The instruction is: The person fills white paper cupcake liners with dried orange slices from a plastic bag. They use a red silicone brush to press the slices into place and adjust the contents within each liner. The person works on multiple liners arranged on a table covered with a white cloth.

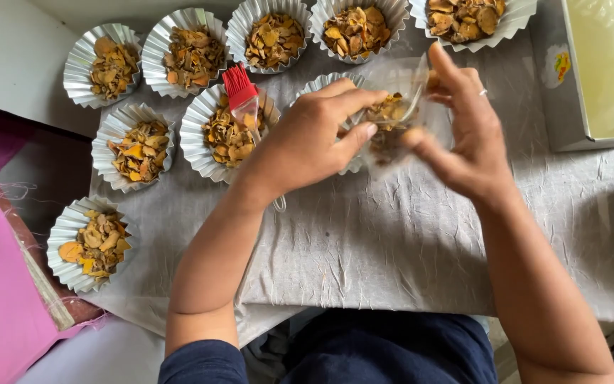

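Grasped between both hands, a clear plastic bag (392,117) of dried orange chips is held above the grey cloth (392,242); the left hand (314,139) pinches its left edge, the right hand (467,135) its right. Foil cups (119,146) of chips and a red brush (239,89) are seen leftward

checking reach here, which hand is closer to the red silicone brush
Left. The left hand sits just right of the red brush; the right hand is farther right, beyond the clear bag.
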